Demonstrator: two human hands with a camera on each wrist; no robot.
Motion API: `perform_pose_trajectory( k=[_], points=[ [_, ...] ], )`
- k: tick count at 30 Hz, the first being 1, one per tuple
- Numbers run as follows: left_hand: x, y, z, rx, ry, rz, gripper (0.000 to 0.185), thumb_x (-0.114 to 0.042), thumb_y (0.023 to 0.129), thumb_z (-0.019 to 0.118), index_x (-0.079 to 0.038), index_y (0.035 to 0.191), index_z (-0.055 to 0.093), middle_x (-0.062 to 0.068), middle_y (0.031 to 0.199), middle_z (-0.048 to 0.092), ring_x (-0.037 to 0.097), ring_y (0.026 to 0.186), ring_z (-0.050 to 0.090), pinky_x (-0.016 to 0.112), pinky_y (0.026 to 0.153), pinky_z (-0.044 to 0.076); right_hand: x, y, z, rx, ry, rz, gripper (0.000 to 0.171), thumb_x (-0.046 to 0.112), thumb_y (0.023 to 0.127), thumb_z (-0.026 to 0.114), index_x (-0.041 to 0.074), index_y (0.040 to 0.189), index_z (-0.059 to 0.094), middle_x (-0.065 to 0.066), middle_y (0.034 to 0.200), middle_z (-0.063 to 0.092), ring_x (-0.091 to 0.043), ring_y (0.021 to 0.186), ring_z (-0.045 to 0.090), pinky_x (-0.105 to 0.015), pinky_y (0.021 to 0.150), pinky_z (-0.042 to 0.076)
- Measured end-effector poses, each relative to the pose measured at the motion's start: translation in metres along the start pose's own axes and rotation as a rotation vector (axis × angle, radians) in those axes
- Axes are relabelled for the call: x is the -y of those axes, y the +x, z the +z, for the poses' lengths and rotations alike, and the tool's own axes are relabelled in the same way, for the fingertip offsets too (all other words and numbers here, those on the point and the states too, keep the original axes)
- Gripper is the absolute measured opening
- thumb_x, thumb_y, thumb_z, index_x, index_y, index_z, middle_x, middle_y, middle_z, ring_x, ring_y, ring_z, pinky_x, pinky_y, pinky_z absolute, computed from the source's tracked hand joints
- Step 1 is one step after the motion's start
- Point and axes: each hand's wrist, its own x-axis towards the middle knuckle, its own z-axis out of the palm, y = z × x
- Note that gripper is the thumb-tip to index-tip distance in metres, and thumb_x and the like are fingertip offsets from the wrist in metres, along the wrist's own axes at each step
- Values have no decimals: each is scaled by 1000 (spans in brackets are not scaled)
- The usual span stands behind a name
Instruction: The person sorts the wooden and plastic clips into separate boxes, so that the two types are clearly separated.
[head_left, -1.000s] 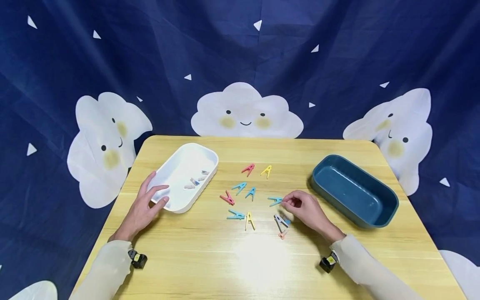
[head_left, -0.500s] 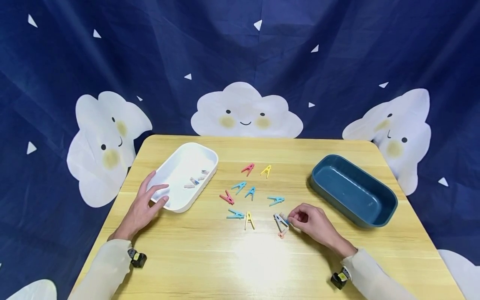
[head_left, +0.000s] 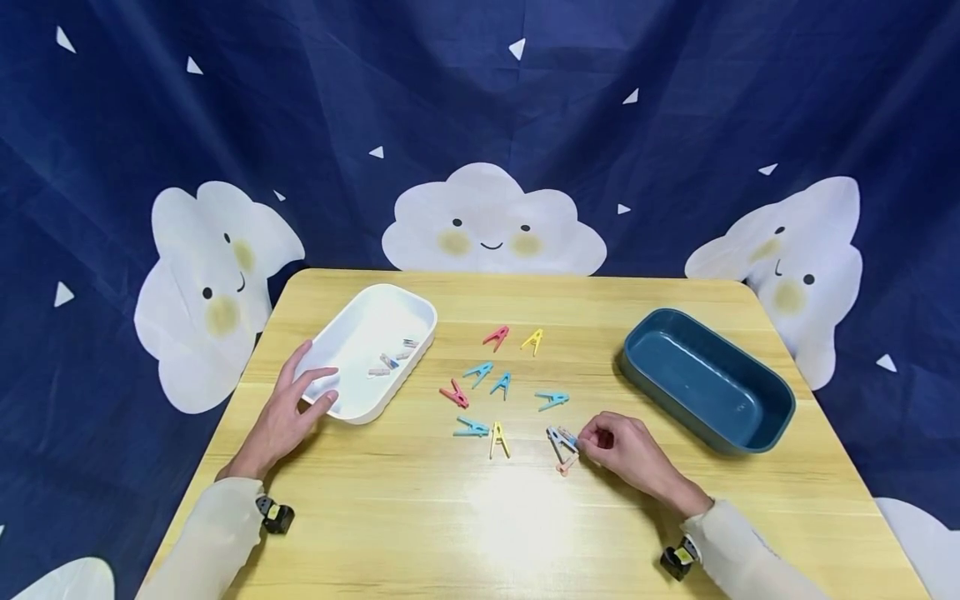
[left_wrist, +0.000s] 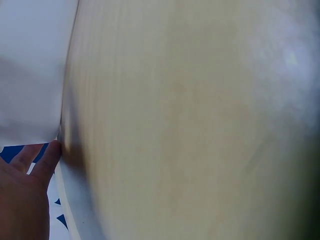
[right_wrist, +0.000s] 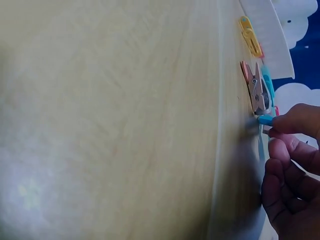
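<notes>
My right hand [head_left: 626,450] pinches the blue end of a small clothespin [right_wrist: 265,120] between thumb and forefinger, low over the table. Right against it lie a grey clothespin [head_left: 559,444] and a small pinkish one [head_left: 566,467]. My left hand [head_left: 281,421] rests at the near left side of the white tray [head_left: 429,332], fingers spread and relaxed over the rim. Inside the tray are several small clothespins [head_left: 388,362]. In the left wrist view, fingertips [left_wrist: 54,148] touch the tray's lower corner.
Blue clothespins [head_left: 472,427], yellow ones [head_left: 498,440] and red ones [head_left: 454,394] lie scattered mid-table. At the right stands a deep dark teal bin [head_left: 667,417]. Behind the wooden table [head_left: 390,533] hangs a navy curtain [head_left: 480,92] printed with clouds.
My right hand has come away from a light-blue clothespin, nearer to me, to the cluster by the grey one, and now pinches a small clothespin there. My left hand stays put.
</notes>
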Motion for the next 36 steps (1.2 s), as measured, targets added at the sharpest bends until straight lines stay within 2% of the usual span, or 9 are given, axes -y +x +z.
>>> perform_pose_trajectory(
  k=[11, 17, 29, 36],
  points=[
    [0, 0, 0, 0, -6, -1, 40, -30, 108, 69, -9, 141, 68, 11, 183, 10, 55, 161, 21, 85, 116, 28, -1, 8, -2, -32, 29, 26, 7, 12, 95, 83, 10, 92, 78, 11, 80, 66, 1, 73, 58, -21, 67, 53],
    [-1, 0, 0, -5, -2, 2, 39, -30, 108, 69, -8, 141, 68, 11, 183, 10, 55, 162, 20, 85, 116, 27, 8, 27, 5, -27, 70, 30, 6, 12, 96, 83, 8, 94, 79, 8, 82, 67, -2, 74, 57, -20, 67, 51],
    [-2, 0, 0, -5, -3, -3, 39, -31, 108, 69, -10, 141, 68, 9, 184, 10, 54, 161, 22, 84, 116, 29, 53, 76, 30, 1, 119, -76, 5, 12, 97, 81, 15, 93, 79, 7, 85, 69, -3, 76, 60, -21, 70, 55],
    [-2, 0, 0, -3, -5, -1, 39, -31, 108, 69, -10, 141, 68, 9, 184, 10, 54, 162, 21, 84, 116, 29, 81, 111, 45, -7, 115, -131, 4, 13, 98, 81, 12, 94, 80, 4, 87, 71, -5, 77, 62, -21, 71, 57]
  ],
)
